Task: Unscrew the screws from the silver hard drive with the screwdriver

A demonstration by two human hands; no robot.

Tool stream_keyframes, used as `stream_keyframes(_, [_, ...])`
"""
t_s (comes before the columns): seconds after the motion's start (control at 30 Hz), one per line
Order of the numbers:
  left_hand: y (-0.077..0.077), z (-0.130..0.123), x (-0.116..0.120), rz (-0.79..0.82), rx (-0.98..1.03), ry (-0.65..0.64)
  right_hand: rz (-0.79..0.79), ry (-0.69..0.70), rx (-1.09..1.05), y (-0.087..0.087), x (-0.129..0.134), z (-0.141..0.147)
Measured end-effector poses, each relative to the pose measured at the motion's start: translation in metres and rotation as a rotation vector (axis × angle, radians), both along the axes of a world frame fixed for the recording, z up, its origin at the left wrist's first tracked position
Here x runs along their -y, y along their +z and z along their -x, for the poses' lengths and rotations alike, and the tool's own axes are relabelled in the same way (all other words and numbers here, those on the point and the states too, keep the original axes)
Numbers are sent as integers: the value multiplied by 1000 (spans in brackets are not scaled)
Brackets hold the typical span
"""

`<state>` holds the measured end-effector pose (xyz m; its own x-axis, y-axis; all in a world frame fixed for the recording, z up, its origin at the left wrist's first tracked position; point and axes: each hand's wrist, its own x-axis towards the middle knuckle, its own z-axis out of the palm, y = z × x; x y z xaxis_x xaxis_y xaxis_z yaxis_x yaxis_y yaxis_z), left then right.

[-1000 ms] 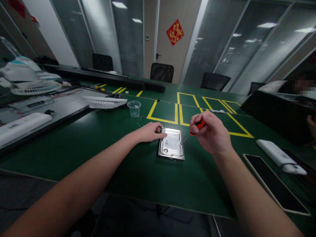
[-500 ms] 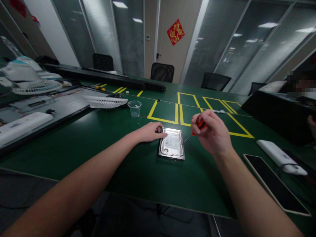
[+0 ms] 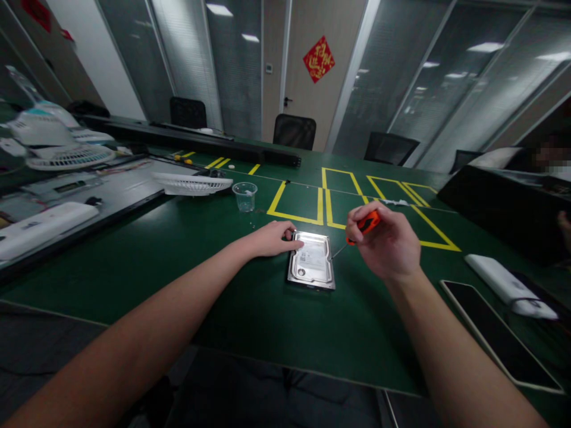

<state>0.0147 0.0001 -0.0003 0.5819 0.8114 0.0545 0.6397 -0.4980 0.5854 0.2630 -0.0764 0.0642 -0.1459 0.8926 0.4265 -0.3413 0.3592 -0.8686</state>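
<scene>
A silver hard drive [image 3: 314, 261] lies flat on the green table [image 3: 250, 315]. My left hand [image 3: 274, 238] grips its upper left corner, thumb on the top face and fingers along the far edge. In my right hand [image 3: 386, 241] is a screwdriver [image 3: 369, 224] with an orange and black handle. Its thin shaft slants down to the left, and the tip is at the drive's right edge. A clear plastic cup [image 3: 245, 197] stands beyond my left hand, with tiny bits on the table near it.
Fan parts [image 3: 191, 184] and a large metal panel [image 3: 129, 178] lie at the left. Yellow tape [image 3: 294, 219] marks boxes beyond the drive. On the right are a white device [image 3: 504, 285], a dark-screened tablet [image 3: 495, 330], a black box [image 3: 495, 214] and another person's hand [image 3: 564, 224].
My right hand has turned the screwdriver handle slightly, showing more of its orange side. My left hand keeps its hold on the drive.
</scene>
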Motion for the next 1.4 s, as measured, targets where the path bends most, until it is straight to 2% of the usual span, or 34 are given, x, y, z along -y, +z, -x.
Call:
stream_keyframes(0.23, [0, 1, 0, 9, 3, 5, -23, -45, 34, -1, 2, 3])
stream_keyframes(1.23, [-1, 1, -2, 9, 13, -5, 14, 19, 18, 1, 0, 0])
stream_keyframes(1.4, [1, 1, 0, 20, -2, 10, 11, -7, 15, 1, 2, 1])
